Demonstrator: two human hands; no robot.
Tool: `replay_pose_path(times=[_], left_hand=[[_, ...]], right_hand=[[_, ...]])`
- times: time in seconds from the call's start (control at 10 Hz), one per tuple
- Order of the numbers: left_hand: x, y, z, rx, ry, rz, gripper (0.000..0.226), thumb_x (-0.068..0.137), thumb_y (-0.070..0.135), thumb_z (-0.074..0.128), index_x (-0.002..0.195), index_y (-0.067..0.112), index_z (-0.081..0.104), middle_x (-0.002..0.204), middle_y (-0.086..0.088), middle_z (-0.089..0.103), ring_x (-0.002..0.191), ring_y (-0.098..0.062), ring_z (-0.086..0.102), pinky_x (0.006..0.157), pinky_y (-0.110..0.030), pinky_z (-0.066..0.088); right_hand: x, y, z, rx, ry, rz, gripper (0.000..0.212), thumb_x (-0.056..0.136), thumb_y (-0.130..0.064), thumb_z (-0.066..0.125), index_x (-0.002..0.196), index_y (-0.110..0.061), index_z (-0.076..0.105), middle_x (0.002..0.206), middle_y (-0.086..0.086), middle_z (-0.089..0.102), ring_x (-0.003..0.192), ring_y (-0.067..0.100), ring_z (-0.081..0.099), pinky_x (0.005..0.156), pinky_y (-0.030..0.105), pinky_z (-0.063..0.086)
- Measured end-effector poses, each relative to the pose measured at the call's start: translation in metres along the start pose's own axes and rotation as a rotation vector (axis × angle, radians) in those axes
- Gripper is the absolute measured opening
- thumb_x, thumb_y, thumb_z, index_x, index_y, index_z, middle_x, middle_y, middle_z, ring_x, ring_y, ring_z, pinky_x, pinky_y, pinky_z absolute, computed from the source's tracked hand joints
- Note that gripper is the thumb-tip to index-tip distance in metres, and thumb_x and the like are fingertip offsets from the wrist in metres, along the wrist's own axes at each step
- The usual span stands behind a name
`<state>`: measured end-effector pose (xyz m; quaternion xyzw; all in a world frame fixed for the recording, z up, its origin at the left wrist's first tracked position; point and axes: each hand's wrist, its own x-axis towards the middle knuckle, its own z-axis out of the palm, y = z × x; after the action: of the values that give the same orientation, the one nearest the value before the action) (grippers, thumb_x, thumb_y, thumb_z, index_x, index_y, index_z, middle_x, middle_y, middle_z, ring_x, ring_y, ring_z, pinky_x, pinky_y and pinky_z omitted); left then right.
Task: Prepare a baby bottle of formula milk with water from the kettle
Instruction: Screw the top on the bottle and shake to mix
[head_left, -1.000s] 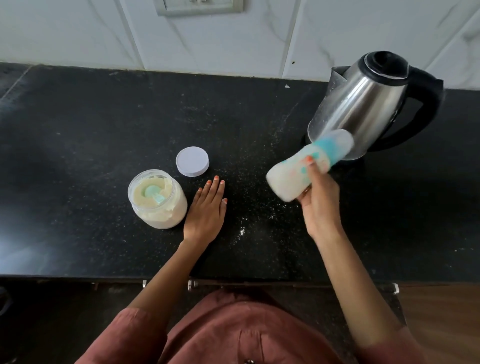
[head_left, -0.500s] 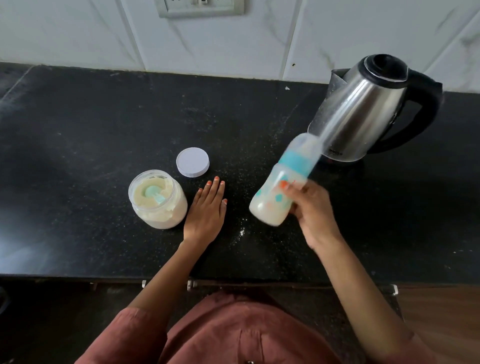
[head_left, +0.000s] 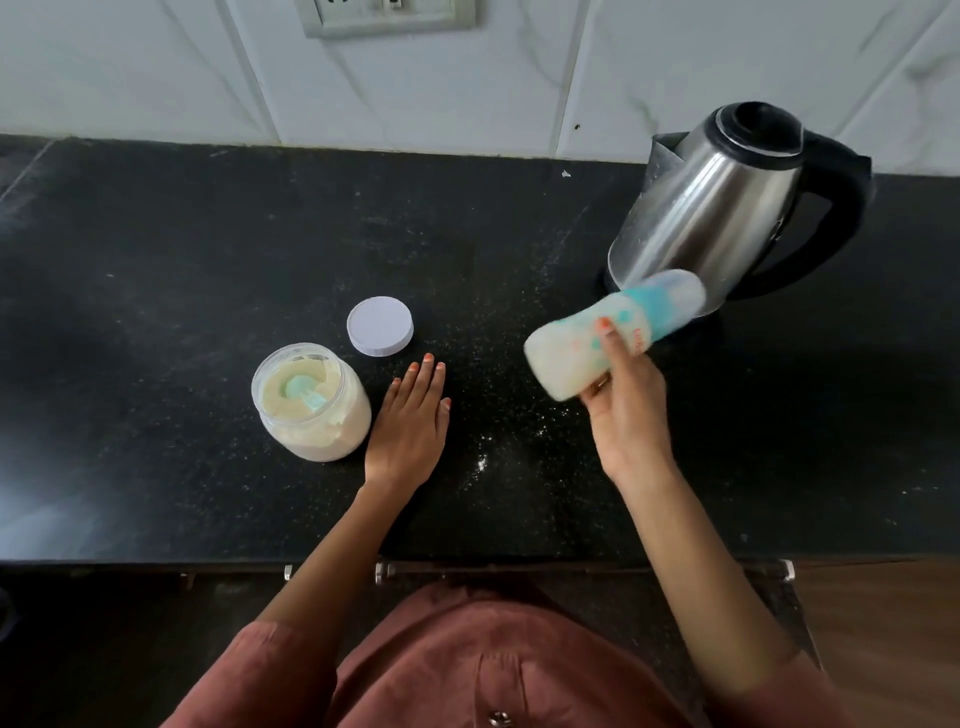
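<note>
My right hand (head_left: 626, 410) grips a baby bottle (head_left: 582, 345) with a teal collar and clear cap. The bottle is blurred, tilted almost flat in the air, cap end toward the kettle, and holds milky liquid. The steel kettle (head_left: 727, 208) with a black handle stands on the counter at the right, just behind the bottle. My left hand (head_left: 413, 423) rests flat on the black counter (head_left: 156, 260), fingers straight. Just left of it stands an open jar of formula powder (head_left: 311, 402) with a teal scoop inside.
The jar's white lid (head_left: 380, 326) lies flat on the counter behind my left hand. Spilled powder specks (head_left: 480, 460) dot the counter between my hands. A wall socket (head_left: 387, 15) sits on the tiled wall at the back. The counter's front edge runs near my body.
The bottle swung from tilted right to more upright and lower, then back up to tilted right near the kettle. My left hand has stayed flat in place.
</note>
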<state>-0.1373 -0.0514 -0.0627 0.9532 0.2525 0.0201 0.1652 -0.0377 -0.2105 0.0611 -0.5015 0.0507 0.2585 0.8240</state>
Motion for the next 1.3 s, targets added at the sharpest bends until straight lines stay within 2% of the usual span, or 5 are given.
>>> replay_pose_path(times=[0.1, 0.5, 0.6, 0.8, 1.3], left_hand=[[-0.001, -0.001, -0.001, -0.007, -0.013, -0.003, 0.050, 0.101, 0.027, 0.020, 0.147, 0.016, 0.006, 0.157, 0.002, 0.000, 0.144, -0.012, -0.003, 0.116, -0.028, -0.004], [0.000, 0.000, 0.000, -0.003, -0.006, -0.005, 0.050, 0.101, 0.027, 0.019, 0.147, 0.016, 0.005, 0.157, 0.002, -0.001, 0.144, -0.012, -0.003, 0.115, -0.027, -0.004], [0.000, 0.000, 0.000, -0.011, 0.001, 0.004, 0.050, 0.101, 0.027, 0.020, 0.147, 0.015, 0.006, 0.157, 0.001, 0.001, 0.144, -0.013, -0.001, 0.116, -0.029, -0.003], [0.000, -0.001, -0.001, -0.010, -0.014, 0.001, 0.050, 0.101, 0.027, 0.019, 0.147, 0.015, 0.005, 0.157, 0.001, -0.002, 0.144, -0.012, -0.003, 0.115, -0.028, -0.004], [0.000, -0.001, 0.001, 0.006, 0.009, 0.003, 0.050, 0.101, 0.027, 0.020, 0.147, 0.015, 0.006, 0.157, 0.001, 0.001, 0.144, -0.012, -0.001, 0.115, -0.028, -0.004]], right_hand=[[-0.021, 0.008, -0.004, -0.395, -0.275, 0.065, 0.035, 0.059, -0.024, 0.069, 0.094, -0.019, 0.064, 0.086, -0.006, 0.072, 0.088, 0.010, 0.068, 0.079, 0.030, 0.055], [-0.012, 0.001, -0.007, -0.291, -0.210, 0.017, 0.041, 0.055, -0.033, 0.083, 0.091, -0.020, 0.067, 0.090, -0.004, 0.071, 0.093, 0.013, 0.066, 0.078, 0.032, 0.056], [0.004, -0.010, -0.001, 0.131, 0.025, -0.019, 0.034, 0.078, -0.025, 0.065, 0.110, -0.016, 0.058, 0.102, -0.002, 0.066, 0.095, 0.008, 0.064, 0.071, 0.025, 0.056], [-0.018, 0.002, -0.002, -0.390, -0.280, 0.023, 0.037, 0.056, -0.020, 0.082, 0.090, -0.022, 0.066, 0.085, -0.006, 0.072, 0.086, 0.009, 0.067, 0.078, 0.032, 0.055], [-0.001, -0.009, -0.002, 0.116, 0.034, -0.010, 0.021, 0.081, -0.020, 0.060, 0.101, -0.020, 0.059, 0.101, -0.002, 0.066, 0.094, 0.009, 0.064, 0.071, 0.025, 0.056]])
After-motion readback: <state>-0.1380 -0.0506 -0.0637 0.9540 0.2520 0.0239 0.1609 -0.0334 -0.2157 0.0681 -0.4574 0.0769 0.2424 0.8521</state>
